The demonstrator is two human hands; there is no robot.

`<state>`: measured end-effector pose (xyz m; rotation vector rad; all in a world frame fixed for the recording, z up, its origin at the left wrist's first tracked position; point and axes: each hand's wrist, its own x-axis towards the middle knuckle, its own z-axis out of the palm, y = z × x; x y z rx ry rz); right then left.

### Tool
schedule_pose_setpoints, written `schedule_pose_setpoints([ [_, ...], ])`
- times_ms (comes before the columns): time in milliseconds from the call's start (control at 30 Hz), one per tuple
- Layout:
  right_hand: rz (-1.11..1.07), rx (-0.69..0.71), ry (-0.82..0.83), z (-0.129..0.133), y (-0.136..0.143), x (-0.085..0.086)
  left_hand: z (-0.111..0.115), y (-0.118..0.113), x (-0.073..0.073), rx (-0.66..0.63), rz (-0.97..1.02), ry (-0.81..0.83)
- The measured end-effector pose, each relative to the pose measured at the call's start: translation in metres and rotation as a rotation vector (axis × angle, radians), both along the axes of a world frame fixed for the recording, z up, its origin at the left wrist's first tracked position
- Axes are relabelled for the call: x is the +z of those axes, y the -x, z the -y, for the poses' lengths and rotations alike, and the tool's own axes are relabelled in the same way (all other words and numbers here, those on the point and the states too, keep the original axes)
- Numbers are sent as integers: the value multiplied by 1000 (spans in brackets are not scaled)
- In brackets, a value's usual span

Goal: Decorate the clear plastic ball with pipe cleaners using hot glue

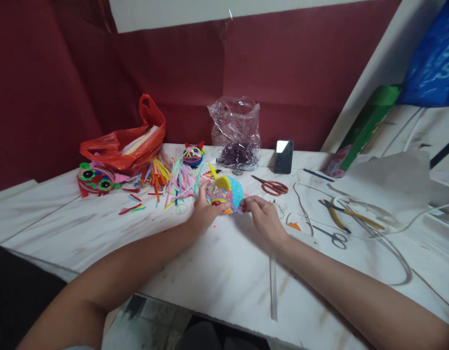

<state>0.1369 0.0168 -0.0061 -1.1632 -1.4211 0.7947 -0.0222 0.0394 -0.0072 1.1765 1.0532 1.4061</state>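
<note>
My left hand (206, 210) is wrapped round the near left side of a round craft head (237, 190), its thumb across the front. The head is covered in light blue fuzzy pipe cleaner, with yellow ear shapes on top and a pink, glittery part at the left. A thin purple pipe cleaner (236, 209) runs over its near side. At the right edge of the head, my right hand (261, 214) has thumb and forefinger pinched at the purple pipe cleaner's end. The fingertips partly hide that end.
Left lie a finished animal head (96, 179), a red bag (136, 146) and cut pipe cleaners (182, 180). Behind stand another head (193, 154), a clear bag (235, 131) and a phone (283, 157). Rightward are red-handled scissors (273, 187), pliers (335, 214), small scissors (335, 239), a glue stick (273, 287) and cables (392, 248).
</note>
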Motion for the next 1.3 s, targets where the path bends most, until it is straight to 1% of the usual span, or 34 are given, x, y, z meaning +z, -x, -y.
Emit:
schedule_pose_setpoints([
  [67, 17, -18, -44, -3, -5, -2, -4, 1, -4, -35, 65, 31],
  [133, 59, -35, -89, -6, -9, -4, -6, 2, -7, -44, 99, 47],
  [233, 151, -56, -238, -6, -11, -6, -7, 2, -10, -49, 110, 32],
  [333, 316, -26, -472, -2, -9, -7, -4, 1, -10, -48, 83, 7],
  [433, 520, 8, -662, 2, -9, -9, -1, -1, -8, -46, 69, 25],
  [500, 661, 19, -740, 2, -11, -11, 2, -2, -6, -39, 71, 43],
  [567, 773, 21, -780, 1, -14, -13, 4, -3, -4, -39, 69, 60],
  [667, 853, 15, -792, -1, -18, -15, 7, -3, -3, -67, 65, 81],
  [800, 817, 3, -774, -4, -20, -19, 6, -2, -6, -54, 65, 45],
  [900, 721, -19, -723, -8, -22, -24, 0, -1, -10, -57, 111, 0],
  [1000, 588, 2, -622, -11, -23, -28, -4, 1, -9, -24, 151, -31],
  [1133, 435, -19, -538, -14, -21, -30, -2, 3, -2, 30, 110, -61],
  [1200, 356, -15, -497, -15, -20, -30, 3, 3, 2, 22, 68, -74],
  [1300, 238, 39, -379, -17, -19, -29, 8, 3, 6, -31, 62, -101],
])
